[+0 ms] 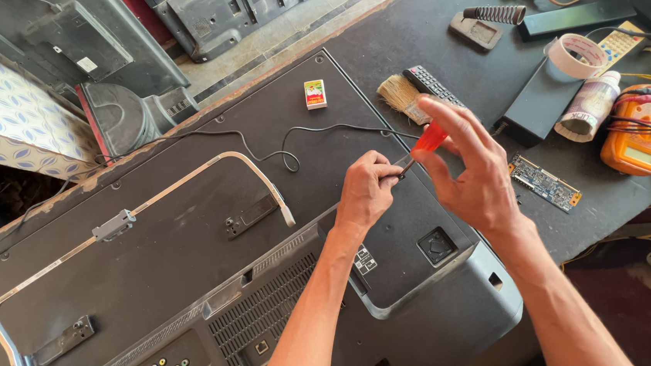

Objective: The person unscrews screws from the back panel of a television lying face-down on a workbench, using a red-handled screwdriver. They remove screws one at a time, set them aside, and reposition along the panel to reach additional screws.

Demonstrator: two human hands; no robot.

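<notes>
From the head camera I see my right hand (474,179) wrapped around the red handle of a screwdriver (424,143), thumb and first fingers grasping it while the other fingers fan upward; the tool slants down to the left, above the back of a TV (191,248) that lies face down across the table (437,27). My left hand (366,191) is pinched shut on the dark shaft near its tip, fingertips together, just over the raised rear cover near the TV's right end. Whether the tip touches the panel I cannot tell. A thin black cable (314,133) loops over the flat back toward the hands, and a white-edged strip (263,182) curves across the panel to the left of my left wrist. A small matchbox (315,94) sits near the TV's far edge, apart from both hands. Just beyond the TV's far right corner lie a brush (400,96) and a remote (434,85), close behind my right fingers. Farther right the table is crowded: a green circuit board (546,181) near my right wrist, a tape roll (575,55), a white bottle (590,108) and an orange meter (640,131) by the right edge. The flat panel to the left of my hands has the most open room.
</notes>
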